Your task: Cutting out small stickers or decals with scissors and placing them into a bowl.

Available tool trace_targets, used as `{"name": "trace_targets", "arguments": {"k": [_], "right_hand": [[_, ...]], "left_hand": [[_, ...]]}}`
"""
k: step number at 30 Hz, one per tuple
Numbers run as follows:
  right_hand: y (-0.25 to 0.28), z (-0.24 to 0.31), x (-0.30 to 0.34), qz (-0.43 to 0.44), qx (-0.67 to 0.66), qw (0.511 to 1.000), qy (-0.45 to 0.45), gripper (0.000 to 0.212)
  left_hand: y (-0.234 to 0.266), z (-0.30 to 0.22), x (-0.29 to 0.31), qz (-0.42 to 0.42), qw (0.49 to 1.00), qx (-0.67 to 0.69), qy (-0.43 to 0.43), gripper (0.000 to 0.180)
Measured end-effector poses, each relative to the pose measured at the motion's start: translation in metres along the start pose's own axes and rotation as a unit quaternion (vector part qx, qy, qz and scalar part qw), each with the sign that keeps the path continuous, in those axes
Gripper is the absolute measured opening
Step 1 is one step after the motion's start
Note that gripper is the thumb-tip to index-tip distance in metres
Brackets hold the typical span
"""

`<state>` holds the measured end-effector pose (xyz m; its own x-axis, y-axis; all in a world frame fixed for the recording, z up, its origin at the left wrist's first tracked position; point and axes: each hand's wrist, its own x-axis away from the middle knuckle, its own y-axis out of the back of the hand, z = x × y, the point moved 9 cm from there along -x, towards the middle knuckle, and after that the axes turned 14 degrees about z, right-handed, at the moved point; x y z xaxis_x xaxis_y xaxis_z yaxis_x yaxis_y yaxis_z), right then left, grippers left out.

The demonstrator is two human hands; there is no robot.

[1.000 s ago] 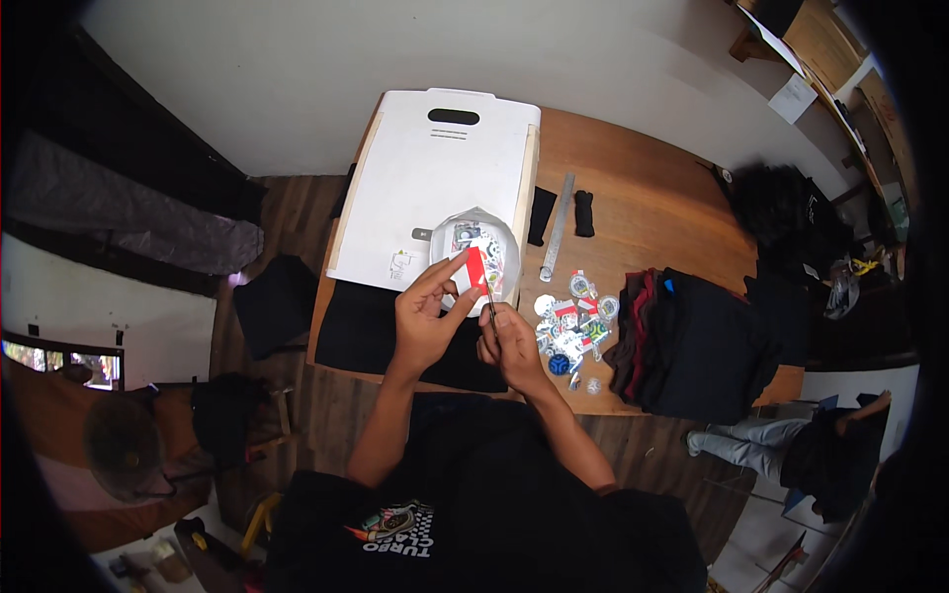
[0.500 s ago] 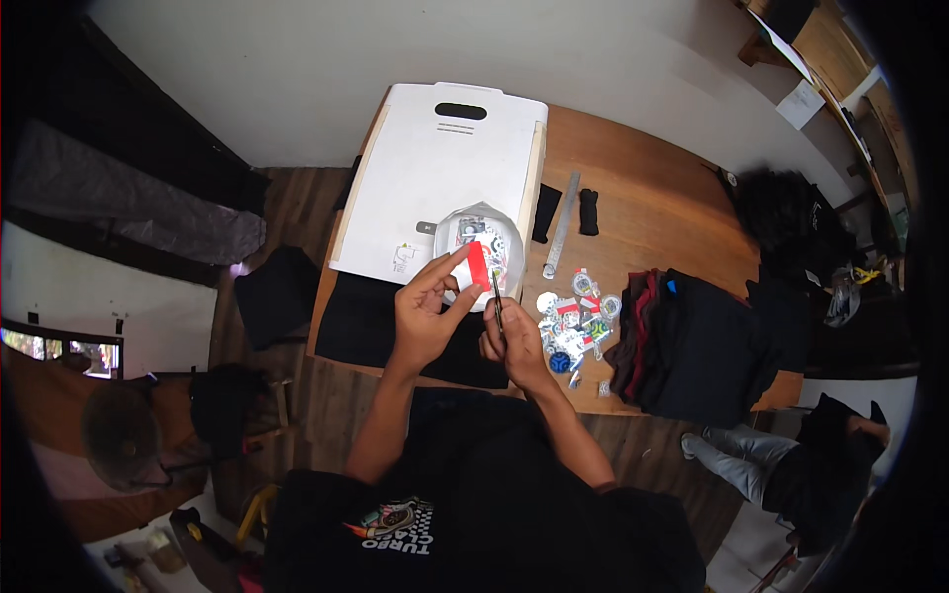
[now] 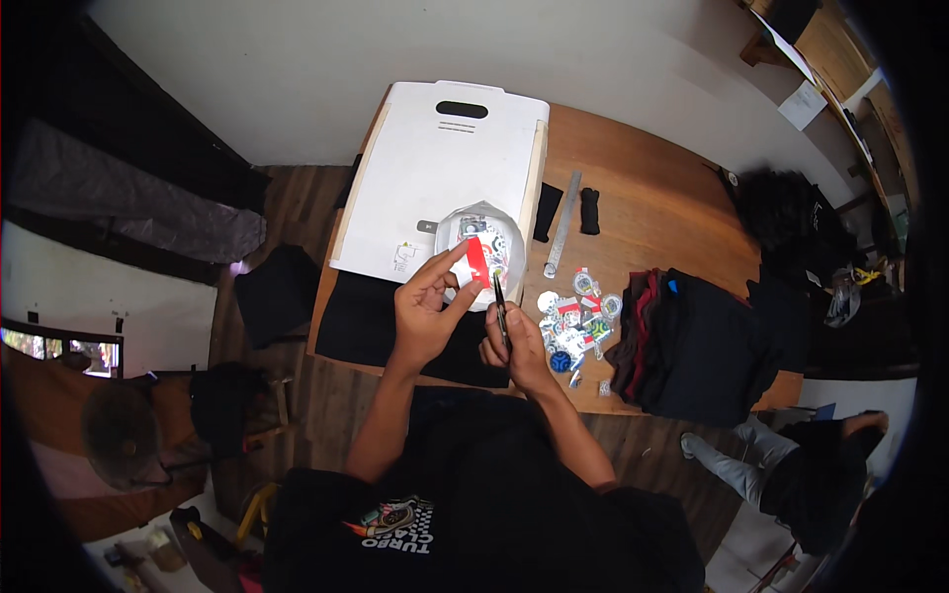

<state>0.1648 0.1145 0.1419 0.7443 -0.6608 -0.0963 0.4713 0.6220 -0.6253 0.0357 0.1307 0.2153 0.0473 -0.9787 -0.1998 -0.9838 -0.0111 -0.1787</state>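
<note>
My left hand (image 3: pixel 423 308) pinches a small red-and-white sticker-like piece (image 3: pixel 477 259) between thumb and fingertips. In my right hand (image 3: pixel 516 341) is a slim dark pointed tool (image 3: pixel 500 306), its tip beside the piece's lower right edge; whether it is tweezers or small snips I cannot make out. Both hands are at the near side of a round white container (image 3: pixel 513 232), which holds several printed cut-outs (image 3: pixel 484 229). That container stands at the lower right of a large white flat board (image 3: pixel 435 168). Right of my right hand lies a pile of printed cut-outs (image 3: pixel 583 321).
Folded dark and maroon garments (image 3: pixel 697 346) are stacked at the wooden table's (image 3: pixel 643 188) right. A metal ruler (image 3: pixel 563 227) and a black rolled bundle (image 3: pixel 589 211) lie behind the cut-outs. Black cloth (image 3: pixel 361 321) covers the near left edge. A person (image 3: pixel 791 469) stands at the lower right.
The dark tool has tilted and shifted slightly in my right hand. My left hand keeps the red-and-white piece nearly in place. The person at the lower right has changed posture.
</note>
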Motion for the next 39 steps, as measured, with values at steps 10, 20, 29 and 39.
{"name": "trace_targets", "arguments": {"k": [10,20,29,39], "right_hand": [[-0.010,0.006,-0.005,0.012,-0.013,1.000,-0.005,0.037],[-0.004,0.004,-0.008,-0.004,-0.008,1.000,-0.005,0.036],[-0.002,0.006,-0.011,-0.021,0.013,1.000,0.007,0.033],[-0.003,0.004,-0.014,-0.034,0.009,0.999,-0.001,0.033]], "left_hand": [[-0.003,0.000,-0.001,0.014,1.000,0.009,0.006,0.054],[-0.003,0.008,0.002,0.027,0.999,0.008,0.022,0.055],[-0.002,0.012,0.002,0.031,0.999,0.006,0.029,0.055],[0.002,0.020,0.006,0.024,0.999,0.016,0.033,0.055]]}}
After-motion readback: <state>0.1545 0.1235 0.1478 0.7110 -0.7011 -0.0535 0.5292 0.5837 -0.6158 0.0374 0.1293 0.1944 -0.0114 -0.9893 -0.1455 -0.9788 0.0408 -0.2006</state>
